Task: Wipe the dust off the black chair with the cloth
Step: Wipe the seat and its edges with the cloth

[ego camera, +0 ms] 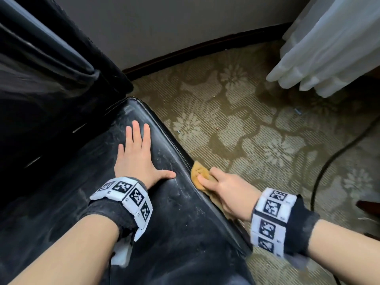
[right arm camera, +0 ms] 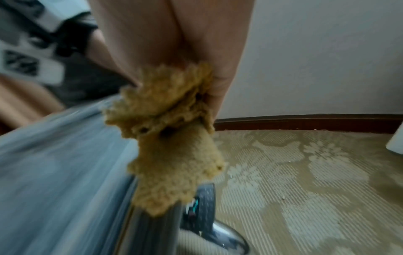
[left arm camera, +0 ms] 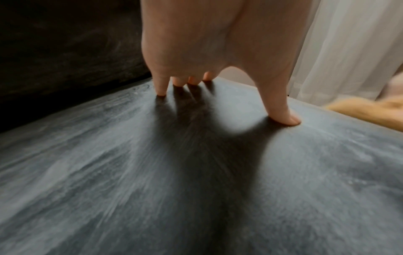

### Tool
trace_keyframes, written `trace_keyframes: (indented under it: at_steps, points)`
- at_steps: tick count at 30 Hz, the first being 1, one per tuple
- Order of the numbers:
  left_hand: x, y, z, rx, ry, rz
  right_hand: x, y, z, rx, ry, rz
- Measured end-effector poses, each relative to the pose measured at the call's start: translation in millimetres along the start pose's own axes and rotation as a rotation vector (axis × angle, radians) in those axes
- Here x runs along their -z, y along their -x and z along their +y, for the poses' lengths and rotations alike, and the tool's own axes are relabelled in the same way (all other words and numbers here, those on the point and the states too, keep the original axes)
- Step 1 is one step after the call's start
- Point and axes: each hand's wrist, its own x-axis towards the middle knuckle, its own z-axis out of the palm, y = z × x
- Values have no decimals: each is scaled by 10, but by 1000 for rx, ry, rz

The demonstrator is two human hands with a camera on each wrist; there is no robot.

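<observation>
The black chair's seat [ego camera: 174,219] fills the lower left of the head view, streaked with grey dust. My left hand [ego camera: 136,155] lies flat on the seat, fingers straight and thumb spread; the left wrist view shows its fingertips [left arm camera: 161,89] pressing the dusty surface [left arm camera: 152,189]. My right hand [ego camera: 224,192] grips a bunched yellow cloth [ego camera: 198,174] and holds it against the seat's right side edge. The right wrist view shows the cloth [right arm camera: 172,138] hanging from my fingers over that edge [right arm camera: 135,207]. The chair's backrest [ego camera: 45,64] rises at the upper left.
Patterned beige carpet [ego camera: 257,130] lies to the right of the chair. A white curtain [ego camera: 329,48] hangs at the upper right, and a black cable [ego camera: 320,175] runs across the carpet. A dark skirting board [ego camera: 205,48] lines the wall. A chrome chair leg with a castor [right arm camera: 207,215] shows below the seat.
</observation>
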Motion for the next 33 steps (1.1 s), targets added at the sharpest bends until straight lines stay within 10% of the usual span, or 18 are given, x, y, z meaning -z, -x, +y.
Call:
trace_keyframes:
  at_steps: [5,10,19,25,33]
  points:
    - [2,-7,15,6,-2,-8,66,295,-4,18,163,-246]
    - [1,1,1,-2,18,5,495,-220,-95,-13,69,86]
    - [6,-14,10,-2,-6,-3,202,213,-102,-16,120,-316]
    - [-39,-14,2,-8,33,29,690,-497,-109,-33,-169,214]
    - [-53,-37,-12,-13,54,38,559,-1045,-200,15,-174,371]
